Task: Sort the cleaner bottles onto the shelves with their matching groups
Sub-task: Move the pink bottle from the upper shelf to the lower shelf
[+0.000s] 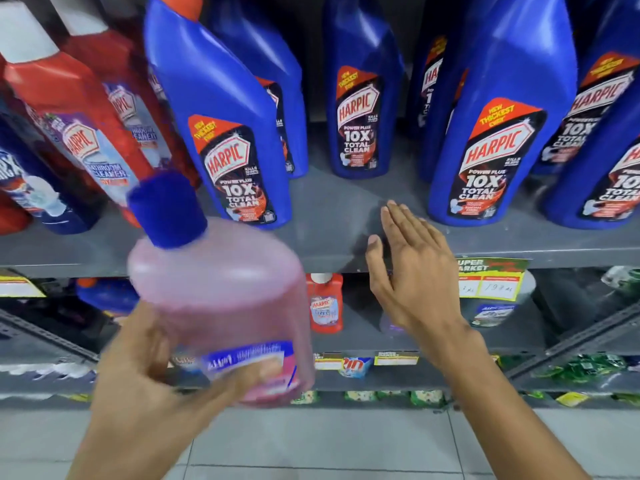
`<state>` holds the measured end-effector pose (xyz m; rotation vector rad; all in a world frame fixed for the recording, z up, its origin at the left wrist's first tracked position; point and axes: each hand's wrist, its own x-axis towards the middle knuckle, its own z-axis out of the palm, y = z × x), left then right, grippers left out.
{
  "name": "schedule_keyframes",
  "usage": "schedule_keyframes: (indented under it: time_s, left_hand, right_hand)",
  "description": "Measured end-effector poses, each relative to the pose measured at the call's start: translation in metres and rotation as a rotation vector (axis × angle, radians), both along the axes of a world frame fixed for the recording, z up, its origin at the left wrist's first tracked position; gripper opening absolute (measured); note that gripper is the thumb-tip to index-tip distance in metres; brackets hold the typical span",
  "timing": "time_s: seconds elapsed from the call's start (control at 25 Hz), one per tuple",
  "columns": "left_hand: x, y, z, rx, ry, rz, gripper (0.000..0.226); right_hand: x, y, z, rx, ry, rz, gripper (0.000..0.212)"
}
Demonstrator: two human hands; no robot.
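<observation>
Grey metal shelves [332, 202] run across the view in several tiers. Yellow and green price tags [491, 277] are fixed to the front edges. Slanted grey braces [568, 344] support the lower tiers. The floor [311, 441] is pale tile with thin dark grout lines.

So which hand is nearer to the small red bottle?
Right. The right hand is just right of the small red bottle; the left hand, holding the pink bottle, is lower left.
</observation>
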<state>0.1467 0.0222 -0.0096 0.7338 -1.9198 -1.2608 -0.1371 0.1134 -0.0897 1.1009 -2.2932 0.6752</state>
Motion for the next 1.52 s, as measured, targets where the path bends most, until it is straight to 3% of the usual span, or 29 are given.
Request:
schedule_keyframes:
  time_s: [0.12,0.28,0.44,0.8,1.52]
  left_hand:
    - [0.010,-0.005,-0.068,0.067,-0.120,0.078,0.103]
    - [-0.010,-0.022,-0.159,0.218,-0.212,0.142,0.090]
    - [-0.039,-0.031,-0.218,0.219,-0.244,0.322,0.087]
    - [-0.089,-0.069,-0.245,0.273,-0.129,0.393,0.091]
    - [-0.102,-0.094,-0.278,0.287,-0.153,0.332,0.102]
  right_hand:
    - [0.001,-0.003,0.000,0.003,0.017,-0.021,0.059]
    - [0.002,-0.002,-0.002,-0.017,0.026,-0.023,0.057]
    - [0.002,-0.002,-0.003,-0.033,0.041,-0.024,0.055]
    - [0.003,-0.006,-0.005,-0.064,0.058,-0.046,0.054]
    - [0.002,-0.007,-0.007,-0.084,0.071,-0.054,0.053]
